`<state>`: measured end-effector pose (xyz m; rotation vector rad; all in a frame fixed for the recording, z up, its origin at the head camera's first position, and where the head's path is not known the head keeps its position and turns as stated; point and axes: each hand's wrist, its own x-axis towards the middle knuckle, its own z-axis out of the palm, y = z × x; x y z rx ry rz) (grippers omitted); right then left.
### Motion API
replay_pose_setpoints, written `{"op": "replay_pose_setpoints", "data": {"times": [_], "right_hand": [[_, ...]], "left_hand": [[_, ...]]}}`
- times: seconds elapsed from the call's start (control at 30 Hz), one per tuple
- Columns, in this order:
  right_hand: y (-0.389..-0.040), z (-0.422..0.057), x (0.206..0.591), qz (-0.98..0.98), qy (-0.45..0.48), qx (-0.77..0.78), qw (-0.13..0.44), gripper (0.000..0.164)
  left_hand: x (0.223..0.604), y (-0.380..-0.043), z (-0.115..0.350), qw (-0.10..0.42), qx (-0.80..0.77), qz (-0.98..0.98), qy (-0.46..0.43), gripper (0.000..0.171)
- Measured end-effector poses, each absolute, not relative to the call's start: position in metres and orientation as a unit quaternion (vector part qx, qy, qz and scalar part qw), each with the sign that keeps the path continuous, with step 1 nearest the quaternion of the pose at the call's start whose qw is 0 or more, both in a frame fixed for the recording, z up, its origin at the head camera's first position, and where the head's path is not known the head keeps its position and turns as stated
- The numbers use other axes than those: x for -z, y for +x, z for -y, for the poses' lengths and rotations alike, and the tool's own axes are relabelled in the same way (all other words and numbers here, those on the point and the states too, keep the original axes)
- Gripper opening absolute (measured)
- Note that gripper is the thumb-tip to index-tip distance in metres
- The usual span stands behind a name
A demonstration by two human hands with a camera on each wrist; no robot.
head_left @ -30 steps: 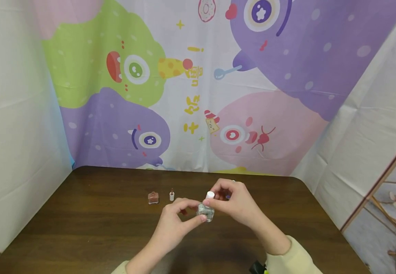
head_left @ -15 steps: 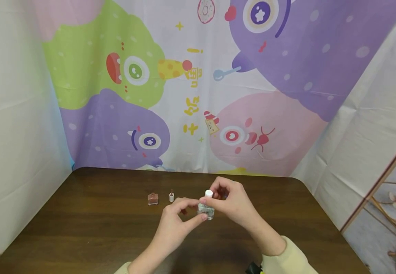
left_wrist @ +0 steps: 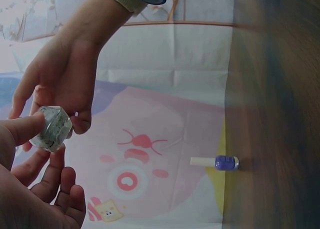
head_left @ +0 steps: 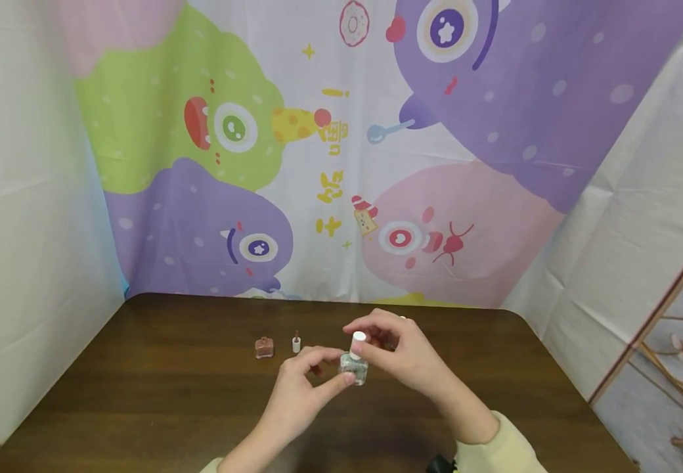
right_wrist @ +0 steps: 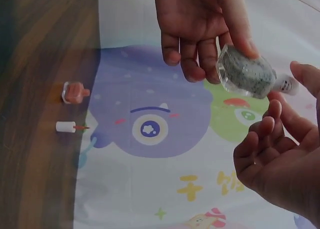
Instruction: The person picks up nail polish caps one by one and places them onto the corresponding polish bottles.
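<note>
My left hand (head_left: 300, 391) pinches a clear, faceted nail polish bottle (head_left: 355, 371) with grey-green speckled contents between thumb and fingers. It is held up over the table, cap upward. At the white cap (head_left: 358, 341), my right hand (head_left: 412, 355) has its thumb on the near side and its index finger reaching behind. In the right wrist view the cap lies between that thumb and index finger, the thumb tip looking slightly lifted. The speckled bottle (left_wrist: 52, 129) hides part of the right fingers in the left wrist view.
On the dark wooden table (head_left: 170, 394) stand an uncapped brownish-pink polish bottle (head_left: 264, 348) and its white brush cap (head_left: 297, 345), brush pointing up. A purple polish bottle (left_wrist: 227, 163) with a pale cap stands beyond the right hand. A cartoon-printed curtain (head_left: 330, 263) hangs behind the table.
The right index finger has stretched out past the cap and the grip looks looser. The bottle has shifted slightly; the left hand keeps its hold.
</note>
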<state>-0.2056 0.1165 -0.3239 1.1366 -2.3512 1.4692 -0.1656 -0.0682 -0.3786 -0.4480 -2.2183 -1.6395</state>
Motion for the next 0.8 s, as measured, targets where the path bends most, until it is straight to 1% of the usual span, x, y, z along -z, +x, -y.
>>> {"op": "replay_pose_setpoints", "data": {"times": [0.1, 0.3, 0.43, 0.6, 0.8], "right_hand": [[-0.208, -0.12, 0.324, 0.77, 0.391, -0.5, 0.057, 0.022], [-0.211, -0.125, 0.324, 0.726, 0.429, -0.537, 0.006, 0.023], [-0.212, -0.126, 0.324, 0.713, 0.435, -0.55, -0.018, 0.021], [-0.213, -0.128, 0.325, 0.714, 0.436, -0.547, -0.021, 0.019], [-0.214, -0.128, 0.326, 0.719, 0.442, -0.537, -0.008, 0.018]], "left_hand": [[0.379, -0.166, 0.068, 0.165, 0.579, 0.782, -0.157, 0.022], [0.378, -0.165, 0.069, 0.149, 0.581, 0.783, -0.164, 0.023], [0.378, -0.165, 0.069, 0.138, 0.581, 0.784, -0.171, 0.024], [0.378, -0.165, 0.069, 0.134, 0.582, 0.783, -0.176, 0.024], [0.377, -0.165, 0.069, 0.131, 0.584, 0.781, -0.181, 0.023]]}}
